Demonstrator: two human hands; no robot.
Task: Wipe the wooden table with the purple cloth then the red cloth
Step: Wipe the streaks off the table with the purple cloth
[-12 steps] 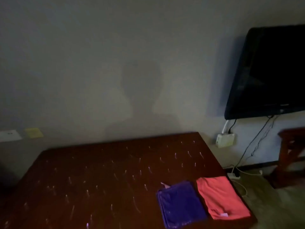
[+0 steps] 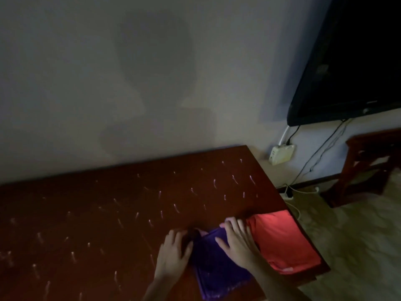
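The dark wooden table (image 2: 108, 203) is speckled with many small white marks. A folded purple cloth (image 2: 217, 270) lies near its front right, with a folded red cloth (image 2: 284, 242) just to its right by the table's edge. My right hand (image 2: 236, 240) rests flat on the purple cloth's upper right part, fingers spread. At the cloth's left edge lies my left hand (image 2: 173, 250), fingers touching the upper left corner. Whether either hand grips the cloth is unclear.
A black TV (image 2: 351, 61) hangs on the wall at the right, with cables and a white box (image 2: 282, 154) under it. A dark wooden chair (image 2: 368, 166) stands on the floor to the right. The wall runs along the table's far edge.
Both hands have come into view and landed on the purple cloth. The camera has tilted down and shifted toward the cloths.
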